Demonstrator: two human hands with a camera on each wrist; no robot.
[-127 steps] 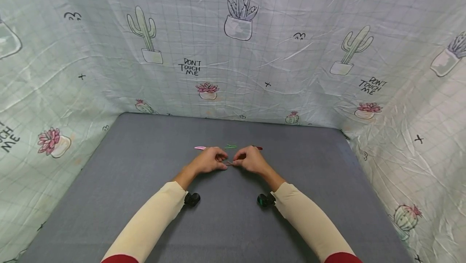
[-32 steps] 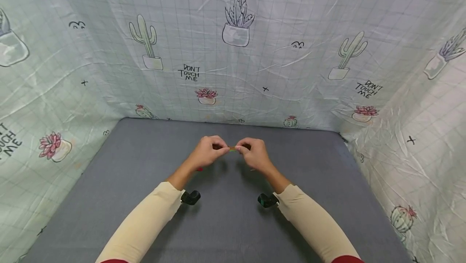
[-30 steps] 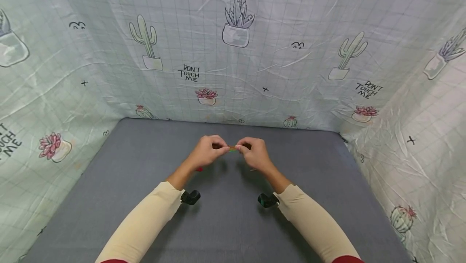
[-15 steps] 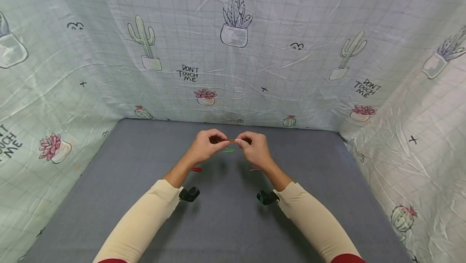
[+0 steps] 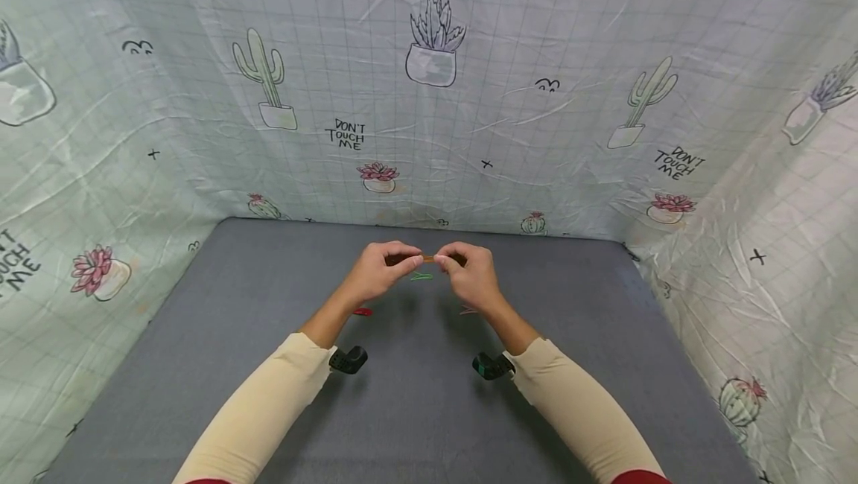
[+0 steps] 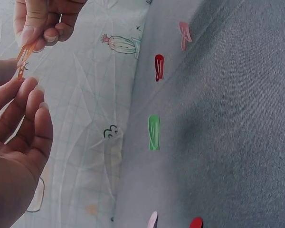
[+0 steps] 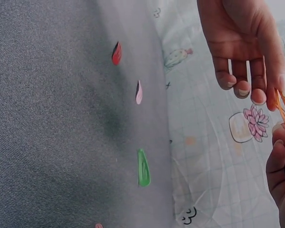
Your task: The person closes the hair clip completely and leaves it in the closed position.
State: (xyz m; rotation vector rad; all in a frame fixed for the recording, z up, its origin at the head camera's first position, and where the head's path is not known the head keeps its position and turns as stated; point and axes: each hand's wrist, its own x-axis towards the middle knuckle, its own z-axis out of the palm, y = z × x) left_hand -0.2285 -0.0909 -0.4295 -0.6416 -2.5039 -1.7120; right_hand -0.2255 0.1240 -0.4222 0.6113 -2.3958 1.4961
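Both hands pinch a small orange snap hair clip (image 5: pixel 429 259) above the far part of the table. My left hand (image 5: pixel 383 269) has thumb and fingertips on one end; my right hand (image 5: pixel 469 275) pinches the other. In the left wrist view the orange clip's (image 6: pixel 22 61) thin strips show between the fingertips, and in the right wrist view the clip (image 7: pixel 281 103) spreads in a narrow V. Below them a green hair clip (image 5: pixel 421 276) lies on the table. A red clip (image 5: pixel 363 312) lies by the left wrist, a pink clip (image 5: pixel 468 310) by the right.
The left wrist view also shows a dark red clip (image 6: pixel 159 67) on the table, beyond the pink one. A pale pink clip (image 7: pixel 139 92) lies between the red and green ones. Behind the grey table (image 5: pixel 429 409) hangs a cactus-print curtain (image 5: pixel 523 126).
Earlier, both hands were low at the pink clip; it now lies by the right wrist. The hands have since risen and moved away from me with the orange clip, barely moving over the last half second.
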